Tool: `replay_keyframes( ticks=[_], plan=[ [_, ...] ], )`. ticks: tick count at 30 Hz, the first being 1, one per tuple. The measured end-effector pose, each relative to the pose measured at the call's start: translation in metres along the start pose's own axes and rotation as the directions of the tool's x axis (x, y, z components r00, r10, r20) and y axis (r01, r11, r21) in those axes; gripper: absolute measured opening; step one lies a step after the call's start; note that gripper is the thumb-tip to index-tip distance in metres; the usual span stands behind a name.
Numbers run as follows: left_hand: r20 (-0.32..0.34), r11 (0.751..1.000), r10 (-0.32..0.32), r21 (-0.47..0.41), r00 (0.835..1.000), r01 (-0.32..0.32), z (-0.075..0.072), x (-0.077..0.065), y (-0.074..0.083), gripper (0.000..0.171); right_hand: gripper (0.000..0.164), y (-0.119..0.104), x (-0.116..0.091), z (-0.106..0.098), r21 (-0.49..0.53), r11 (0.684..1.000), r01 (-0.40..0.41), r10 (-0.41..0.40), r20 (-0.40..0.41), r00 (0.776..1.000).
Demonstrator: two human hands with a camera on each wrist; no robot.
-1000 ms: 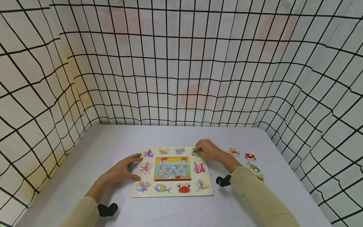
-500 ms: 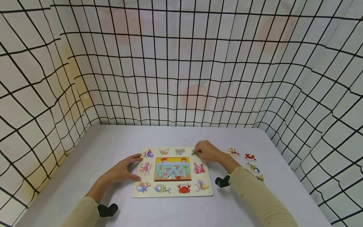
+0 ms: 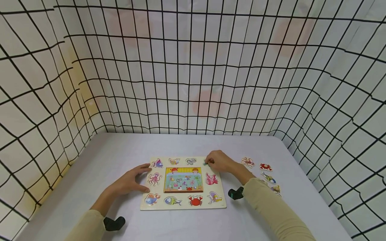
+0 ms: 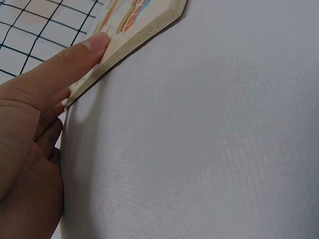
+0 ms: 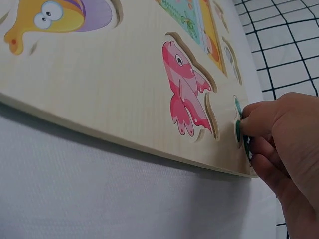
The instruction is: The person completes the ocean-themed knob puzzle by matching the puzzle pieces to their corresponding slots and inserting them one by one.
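Observation:
A pale wooden puzzle board lies flat on the table, with cut-out shapes of sea animals around a printed aquarium picture. At the board's left edge rests my left hand, fingers spread; its thumb lies on the rim in the left wrist view. My right hand is over the far right corner, where thumb and finger pinch a small green puzzle piece. The fingers cover most of that piece, and it stands on edge close over its recess. Near it is a pink fish shape.
Right of the board lie several loose pieces: an octopus, a red crab, a striped fish and a yellowish piece partly behind the right sleeve. A black grid net borders the table at the back and sides.
My right hand has shifted very slightly toward me at the corner, and the green piece has turned so that less of it shows. The left hand and the board have stayed in place.

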State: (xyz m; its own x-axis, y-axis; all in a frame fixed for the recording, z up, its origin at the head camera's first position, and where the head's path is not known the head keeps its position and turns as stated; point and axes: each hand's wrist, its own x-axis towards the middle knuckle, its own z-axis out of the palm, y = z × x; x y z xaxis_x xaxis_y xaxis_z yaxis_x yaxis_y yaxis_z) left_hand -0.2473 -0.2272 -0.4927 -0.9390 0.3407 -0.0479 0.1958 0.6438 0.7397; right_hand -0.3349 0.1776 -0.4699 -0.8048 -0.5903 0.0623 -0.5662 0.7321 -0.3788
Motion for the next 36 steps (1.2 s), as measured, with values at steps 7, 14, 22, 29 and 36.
replay_keyframes(
  ticks=[7, 14, 22, 29, 36],
  plan=[
    [0.006, 1.000, 0.023, 0.001, 1.000, -0.023, 0.000, 0.000, -0.001, 0.089, 0.017, 0.003, 0.001, 0.000, -0.016, 1.000, 0.002, -0.002, 0.002, 1.000],
    [0.007, 1.000, 0.016, 0.002, 1.000, -0.016, 0.000, 0.000, -0.001, 0.090, 0.020, 0.001, -0.002, -0.008, -0.014, 0.999, -0.040, 0.040, 0.000, 0.999],
    [0.003, 1.000, 0.018, 0.002, 1.000, -0.018, -0.001, -0.002, 0.001, 0.088, 0.023, 0.005, -0.012, -0.021, 0.007, 0.998, -0.063, 0.063, -0.026, 0.998],
    [0.004, 1.000, 0.025, 0.012, 1.000, -0.025, -0.002, 0.000, 0.001, 0.090, 0.024, 0.013, -0.024, -0.037, -0.011, 1.000, -0.024, 0.024, -0.048, 0.999],
    [0.002, 1.000, 0.026, 0.005, 1.000, -0.026, -0.001, -0.001, -0.002, 0.089, 0.024, 0.024, -0.038, -0.047, -0.017, 1.000, -0.009, 0.008, -0.062, 0.998]
  ],
)
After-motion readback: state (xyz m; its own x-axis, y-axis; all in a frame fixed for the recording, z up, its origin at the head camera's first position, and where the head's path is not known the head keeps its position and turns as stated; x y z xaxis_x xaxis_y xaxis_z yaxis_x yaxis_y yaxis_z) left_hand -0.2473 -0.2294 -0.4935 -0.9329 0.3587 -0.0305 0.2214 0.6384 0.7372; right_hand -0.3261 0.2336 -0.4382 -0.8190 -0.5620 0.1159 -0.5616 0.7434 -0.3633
